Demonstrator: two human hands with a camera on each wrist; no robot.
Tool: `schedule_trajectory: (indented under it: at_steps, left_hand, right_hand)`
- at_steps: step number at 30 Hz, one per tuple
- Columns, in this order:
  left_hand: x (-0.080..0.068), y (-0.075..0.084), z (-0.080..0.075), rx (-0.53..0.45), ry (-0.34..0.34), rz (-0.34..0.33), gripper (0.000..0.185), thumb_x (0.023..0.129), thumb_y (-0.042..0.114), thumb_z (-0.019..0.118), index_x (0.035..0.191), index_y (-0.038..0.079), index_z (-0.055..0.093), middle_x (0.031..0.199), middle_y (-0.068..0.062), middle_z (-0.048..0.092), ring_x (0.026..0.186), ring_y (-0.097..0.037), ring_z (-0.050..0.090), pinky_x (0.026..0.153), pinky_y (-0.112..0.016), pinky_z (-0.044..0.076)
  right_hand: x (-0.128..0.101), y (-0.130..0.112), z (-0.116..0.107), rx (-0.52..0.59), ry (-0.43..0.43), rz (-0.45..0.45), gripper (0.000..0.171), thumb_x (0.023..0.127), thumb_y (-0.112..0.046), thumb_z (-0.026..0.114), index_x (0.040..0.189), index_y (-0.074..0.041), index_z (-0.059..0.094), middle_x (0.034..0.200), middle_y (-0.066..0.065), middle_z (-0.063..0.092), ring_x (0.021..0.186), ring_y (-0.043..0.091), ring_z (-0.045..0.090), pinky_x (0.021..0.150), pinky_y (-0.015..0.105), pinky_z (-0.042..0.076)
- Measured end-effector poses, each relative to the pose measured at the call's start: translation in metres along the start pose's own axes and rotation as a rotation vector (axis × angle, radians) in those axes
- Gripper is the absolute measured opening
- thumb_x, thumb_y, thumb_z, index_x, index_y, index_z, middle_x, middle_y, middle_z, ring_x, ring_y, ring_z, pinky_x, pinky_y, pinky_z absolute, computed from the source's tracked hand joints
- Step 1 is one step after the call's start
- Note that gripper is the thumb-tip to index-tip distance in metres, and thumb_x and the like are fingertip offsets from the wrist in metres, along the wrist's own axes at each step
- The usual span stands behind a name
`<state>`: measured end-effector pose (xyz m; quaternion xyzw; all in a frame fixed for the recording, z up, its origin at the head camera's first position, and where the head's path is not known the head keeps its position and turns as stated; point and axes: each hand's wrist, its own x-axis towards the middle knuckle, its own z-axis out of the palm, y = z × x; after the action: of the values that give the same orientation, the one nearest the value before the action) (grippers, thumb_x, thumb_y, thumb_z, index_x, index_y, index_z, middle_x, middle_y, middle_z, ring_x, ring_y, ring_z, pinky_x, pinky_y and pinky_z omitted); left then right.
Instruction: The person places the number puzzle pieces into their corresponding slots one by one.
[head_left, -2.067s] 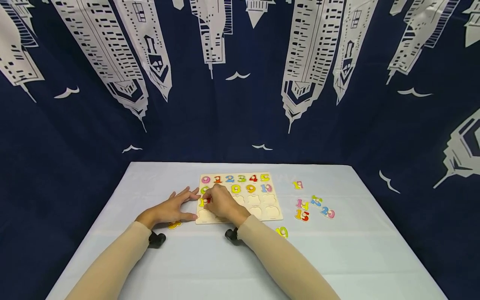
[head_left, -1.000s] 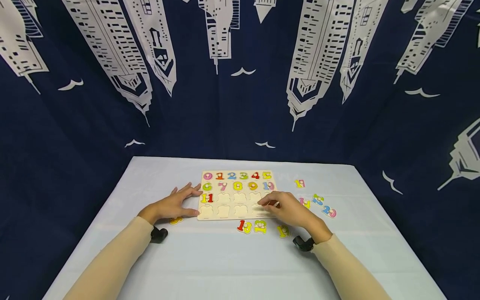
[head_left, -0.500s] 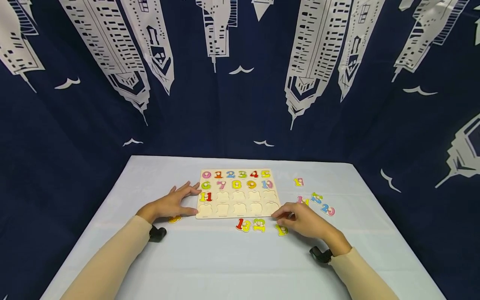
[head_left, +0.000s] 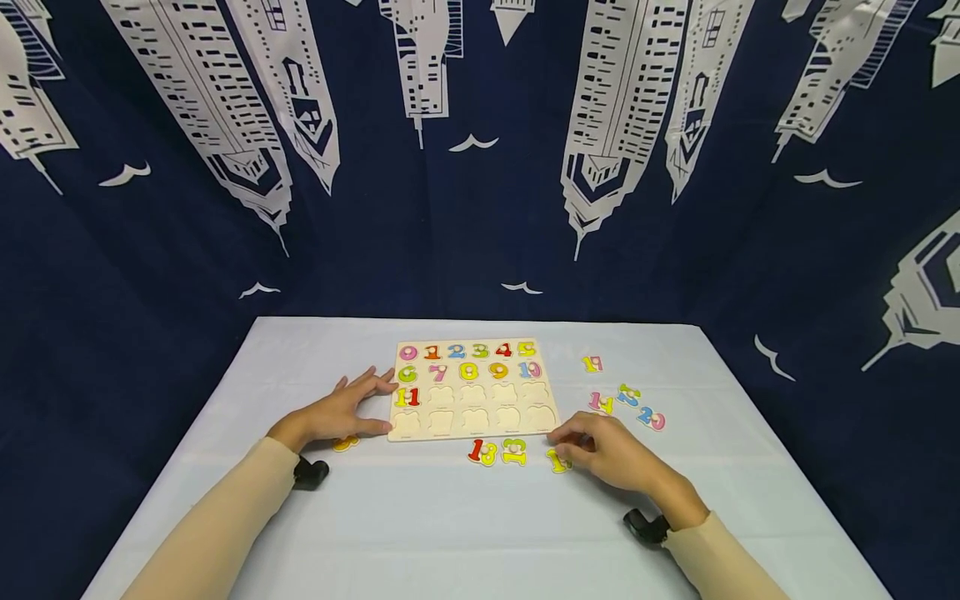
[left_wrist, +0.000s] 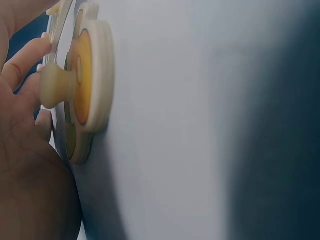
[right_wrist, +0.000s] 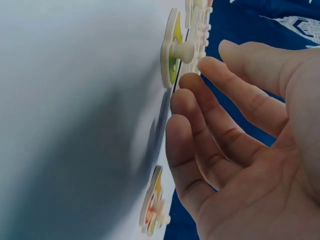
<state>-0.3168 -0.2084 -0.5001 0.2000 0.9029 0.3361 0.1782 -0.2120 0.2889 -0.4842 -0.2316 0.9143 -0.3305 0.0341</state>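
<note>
**Right hand over a loose number piece, left hand flat at the board's edge**

Right fingers (right_wrist: 200, 125) loosely curved and spread, gripping nothing in the wrist view. Right hand (head_left: 611, 454) hovering low over the white table (head_left: 450, 533), fingertips just beside or perhaps touching the yellow number piece (head_left: 558, 461) at its 9 o'clock; contact hard to judge from the head view. Further toward 9 o'clock, a green 13 piece (head_left: 514, 452) and a red-and-yellow 13 piece (head_left: 483, 452), both flat on the table, just below the puzzle board (head_left: 474, 388).

Left fingers straight and fanned, tips touching the board's left edge near the seated 11 piece (head_left: 407, 397). Left hand (head_left: 341, 412) palm down on the table, holding nothing. Under the heel of that hand, a yellow-orange knobbed piece (left_wrist: 87, 90), peg pointing at the palm.

Board's two upper rows filled with coloured numbers; the lower two rows mostly bare cut-outs. At 3 o'clock of the board, well apart from both hands, loose pieces: a 17 (head_left: 592, 363), a 14 (head_left: 601, 403), a blue-green piece (head_left: 628, 393) and a 20 (head_left: 651, 419). Behind the table, a dark blue curtain (head_left: 480, 167) with white towers.
</note>
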Motion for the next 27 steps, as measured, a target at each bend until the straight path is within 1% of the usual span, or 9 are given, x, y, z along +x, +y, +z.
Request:
schedule_trajectory:
  at_steps: [6, 14, 17, 21, 27]
  left_hand:
    - [0.001, -0.001, 0.000, -0.004, 0.001, -0.002, 0.079, 0.097, 0.046, 0.095, 0.165, 0.027, 0.061, 0.197, 0.000, 0.022, 0.186, -0.042, -0.001, 0.146, -0.073, -0.017]
    - [0.000, 0.001, 0.000, -0.003, 0.005, -0.005, 0.078, 0.097, 0.045, 0.095, 0.165, 0.026, 0.061, 0.197, -0.001, 0.022, 0.186, -0.042, -0.001, 0.146, -0.073, -0.017]
    - [0.000, 0.001, 0.001, -0.002, 0.007, -0.003, 0.078, 0.097, 0.045, 0.095, 0.165, 0.026, 0.061, 0.197, -0.001, 0.022, 0.186, -0.042, -0.001, 0.146, -0.073, -0.017]
    - [0.000, -0.001, 0.001, -0.001, 0.006, 0.000, 0.079, 0.097, 0.046, 0.095, 0.165, 0.026, 0.061, 0.197, -0.001, 0.022, 0.186, -0.042, -0.001, 0.146, -0.073, -0.018]
    - [-0.001, 0.000, 0.001, -0.005, 0.006, 0.005, 0.078, 0.097, 0.044, 0.095, 0.165, 0.025, 0.061, 0.197, -0.002, 0.022, 0.186, -0.042, -0.002, 0.146, -0.073, -0.017]
  right_hand:
    - [-0.010, 0.003, -0.002, -0.047, 0.025, 0.043, 0.019, 0.107, -0.019, 0.086, 0.126, -0.020, 0.088, 0.111, -0.014, 0.081, 0.095, 0.002, 0.063, 0.085, 0.021, 0.056]
    - [-0.020, 0.008, -0.003, -0.074, 0.074, 0.057, 0.020, 0.107, -0.016, 0.086, 0.125, -0.023, 0.087, 0.109, -0.016, 0.078, 0.094, 0.001, 0.061, 0.083, 0.021, 0.056]
    - [-0.022, 0.011, -0.006, -0.091, 0.113, 0.083, 0.020, 0.107, -0.015, 0.086, 0.126, -0.020, 0.087, 0.111, -0.012, 0.079, 0.093, 0.002, 0.062, 0.082, 0.021, 0.057]
    - [-0.022, 0.021, -0.016, -0.118, 0.195, 0.116, 0.019, 0.107, -0.011, 0.086, 0.126, -0.013, 0.087, 0.114, -0.004, 0.081, 0.092, 0.005, 0.064, 0.078, 0.021, 0.058]
    - [-0.020, 0.051, -0.037, -0.164, 0.330, 0.183, 0.020, 0.106, -0.011, 0.087, 0.126, -0.008, 0.087, 0.116, 0.008, 0.085, 0.092, 0.014, 0.066, 0.074, 0.023, 0.053]
